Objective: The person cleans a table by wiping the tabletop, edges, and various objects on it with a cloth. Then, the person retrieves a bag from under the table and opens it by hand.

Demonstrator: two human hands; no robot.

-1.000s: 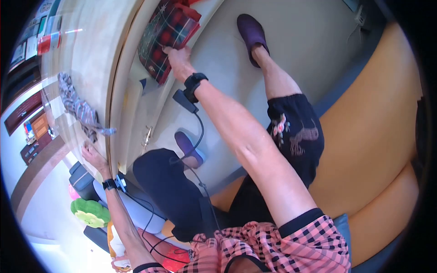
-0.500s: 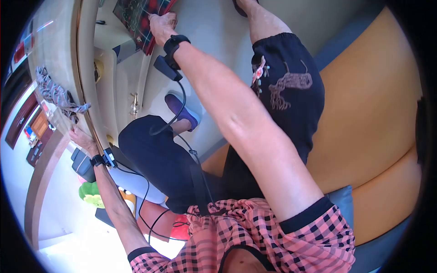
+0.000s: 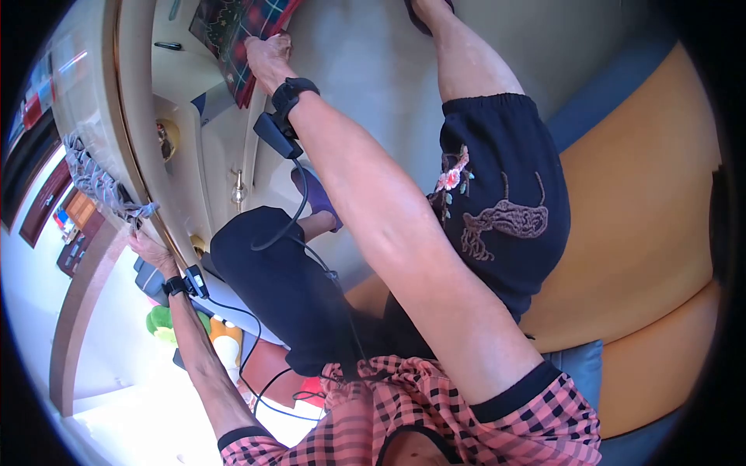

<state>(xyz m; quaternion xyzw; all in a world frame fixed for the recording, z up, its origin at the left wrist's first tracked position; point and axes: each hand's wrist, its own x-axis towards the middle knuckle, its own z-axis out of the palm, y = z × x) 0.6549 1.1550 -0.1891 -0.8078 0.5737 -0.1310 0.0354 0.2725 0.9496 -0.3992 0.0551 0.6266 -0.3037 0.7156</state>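
Far forward, my right hand [image 3: 270,58] is closed on the edge of a red, dark and green plaid item [image 3: 256,39] with a tree print. It looks like a gift bag or folded cloth; part lies outside the view. My left hand [image 3: 153,250] lies at the edge of the glass-topped table [image 3: 116,85], fingers stretched out beside the end of a crumpled grey striped cloth [image 3: 97,179]. Its fingertips are small and partly hidden, so a touch on the cloth is unclear. Each wrist wears a black band with a cabled device.
Under the tabletop, a pale lower shelf holds a dark pen-like object [image 3: 168,46]. A brass-and-white fitting [image 3: 238,189] stands by my knee. An orange-tan sofa [image 3: 629,202] with a blue cushion [image 3: 579,373] is on the right. Black cables [image 3: 249,342] hang across my lap. Green plush [image 3: 163,322] lies left.
My view has shifted slightly, showing more of the lower shelf and the pen-like object. My right hand stays on the plaid item, and my left hand stays by the grey cloth.
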